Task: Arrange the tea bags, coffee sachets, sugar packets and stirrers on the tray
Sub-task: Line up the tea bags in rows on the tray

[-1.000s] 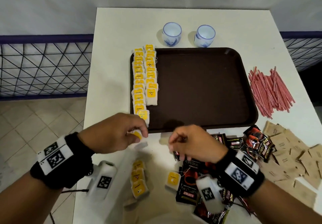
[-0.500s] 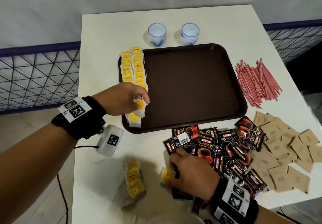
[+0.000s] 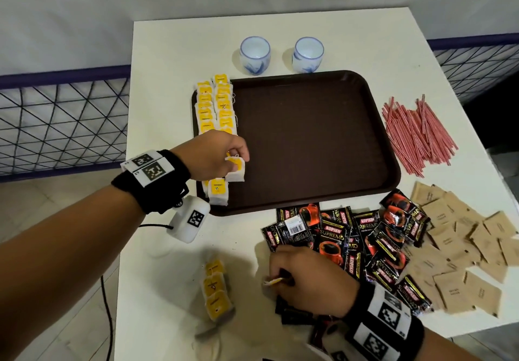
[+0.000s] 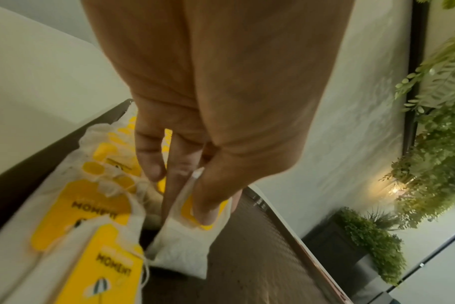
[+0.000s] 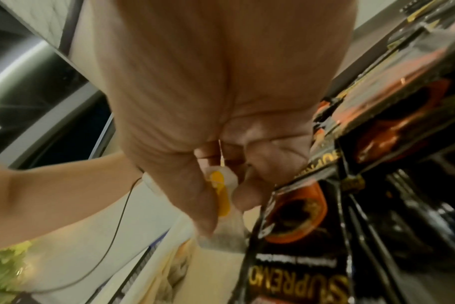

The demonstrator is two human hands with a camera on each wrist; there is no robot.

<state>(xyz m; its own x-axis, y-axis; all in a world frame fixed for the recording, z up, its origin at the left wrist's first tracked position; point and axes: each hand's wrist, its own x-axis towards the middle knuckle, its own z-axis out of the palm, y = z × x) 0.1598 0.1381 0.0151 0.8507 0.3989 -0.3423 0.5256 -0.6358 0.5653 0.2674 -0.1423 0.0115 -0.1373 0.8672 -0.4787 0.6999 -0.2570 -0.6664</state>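
Observation:
A dark brown tray point(image 3: 309, 147) lies mid-table with two rows of yellow-tagged tea bags point(image 3: 214, 102) along its left side. My left hand point(image 3: 222, 158) hovers over the near end of those rows and pinches a tea bag point(image 3: 237, 168) point(image 4: 195, 224) between thumb and fingers, just above the tray floor. Near the table's front edge my right hand point(image 3: 297, 276) pinches another tea bag point(image 3: 273, 280) point(image 5: 222, 197) beside the coffee sachets point(image 3: 351, 237). Three loose tea bags point(image 3: 216, 290) lie on the table to its left.
Two white-and-blue cups point(image 3: 255, 54) stand behind the tray. Red stirrers point(image 3: 415, 133) are heaped to the tray's right. Brown sugar packets point(image 3: 460, 248) spread across the front right. A wire fence point(image 3: 61, 124) runs beyond the table's left edge.
My left hand carried its tea bag from the table front onto the tray's left side. My right hand dropped back to the front edge and picked up a loose tea bag.

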